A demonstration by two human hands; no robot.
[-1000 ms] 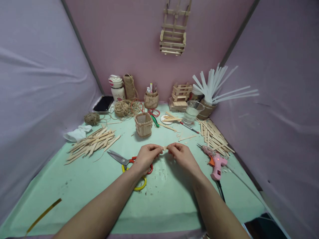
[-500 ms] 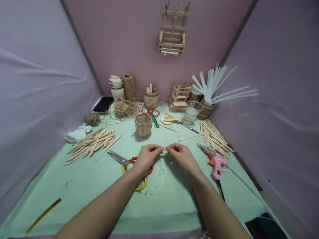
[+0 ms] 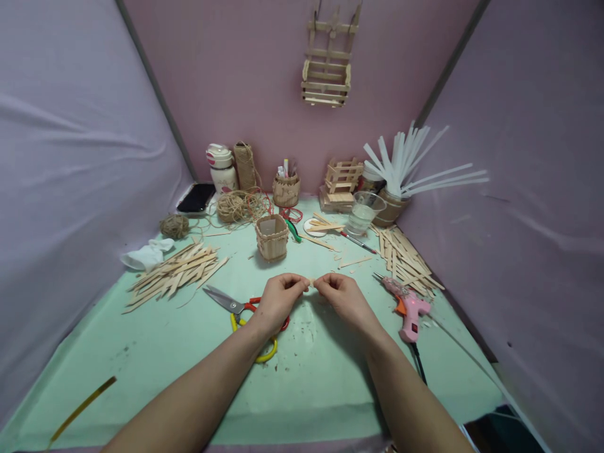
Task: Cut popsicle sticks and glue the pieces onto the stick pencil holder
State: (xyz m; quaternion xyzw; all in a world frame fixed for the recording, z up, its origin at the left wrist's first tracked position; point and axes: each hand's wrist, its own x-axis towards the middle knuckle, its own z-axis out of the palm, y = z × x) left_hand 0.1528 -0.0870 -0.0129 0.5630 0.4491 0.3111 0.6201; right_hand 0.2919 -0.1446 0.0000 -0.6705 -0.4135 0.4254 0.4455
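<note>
Between my fingertips is a small piece of pale wood (image 3: 311, 284), mostly covered by the fingers. My left hand (image 3: 282, 299) pinches its left end and my right hand (image 3: 344, 296) pinches its right end, both just above the table. Under my left wrist lie scissors (image 3: 234, 305) with red handles, blades pointing left, and a yellow-handled tool (image 3: 267, 353) partly hidden by the forearm. Beyond my hands stands a small square basket (image 3: 272, 239) made of wooden sticks. A pink glue gun (image 3: 409, 306) rests to the right of my right hand.
Piles of wooden sticks lie at left (image 3: 177, 274) and right (image 3: 403, 258). Along the back stand a bottle (image 3: 221, 170), tangled twine (image 3: 236, 206), a pen holder (image 3: 285, 190), a plastic cup of liquid (image 3: 362, 217) and a pot of white glue sticks (image 3: 389, 207). A cord trails from the glue gun.
</note>
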